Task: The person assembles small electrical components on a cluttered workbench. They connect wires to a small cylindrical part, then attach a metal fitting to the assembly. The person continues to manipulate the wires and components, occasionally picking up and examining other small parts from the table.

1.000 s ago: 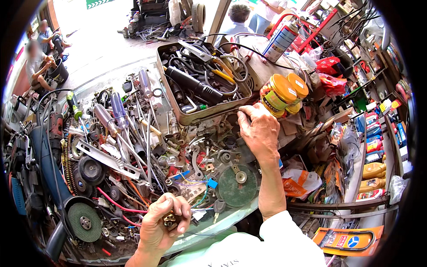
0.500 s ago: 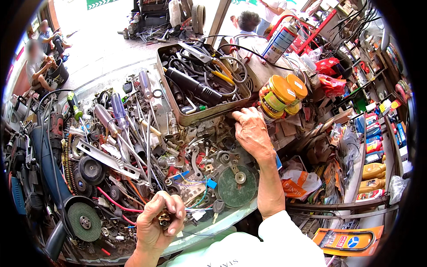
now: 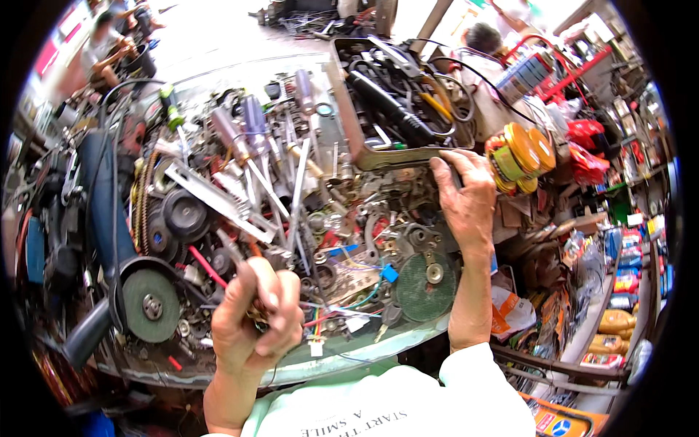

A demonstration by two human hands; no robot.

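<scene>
My left hand [image 3: 258,313] is raised over the near edge of the bench, fingers curled round a small brass-coloured metal part [image 3: 258,312]. Most of that part is hidden by the fingers, and the hand is slightly blurred. Farther right, my right hand [image 3: 470,197] reaches to the near right corner of a metal tray [image 3: 386,159], thumb apart from the fingers, the fingertips at its rim. Black-handled tools, cables and pliers fill this tray. Beside the right hand stand yellow-lidded jars [image 3: 520,156]. A green cutting disc [image 3: 426,288] lies below its wrist.
An angle grinder [image 3: 149,302] with a green disc lies at the left. Screwdrivers [image 3: 255,120], a slotted metal bar [image 3: 218,200], wires and loose parts crowd the bench. Packed shelves [image 3: 619,291] line the right side. Two people sit at the far left; another is at the back.
The view has shifted, so the bench appears farther right and higher. My left hand has moved left over the bench, still holding the small part. My right hand stays by the tray corner, its thumb more spread.
</scene>
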